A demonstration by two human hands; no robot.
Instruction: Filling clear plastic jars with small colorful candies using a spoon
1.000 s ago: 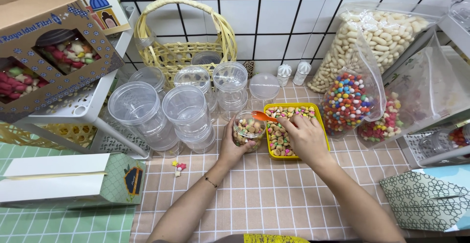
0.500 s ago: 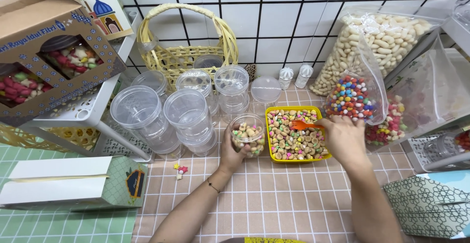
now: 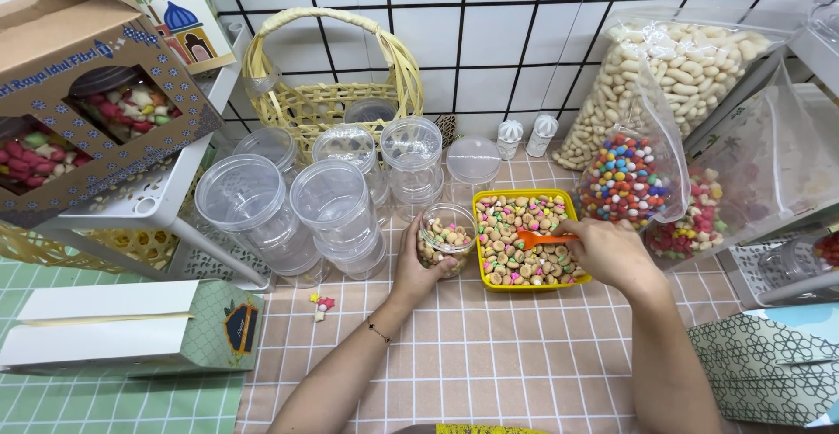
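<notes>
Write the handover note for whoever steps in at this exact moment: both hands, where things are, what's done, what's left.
Left hand: wrapped around a small clear jar, upright on the checked cloth just left of the yellow tray.
Right hand: holds an orange scoop down in the tray's small iced biscuits.
Done: the jar is partly filled with those biscuits.
Left: the jar is not yet full and has no lid on. The stacked clear jars behind look empty. A couple of pieces lie spilled on the cloth.
</notes>
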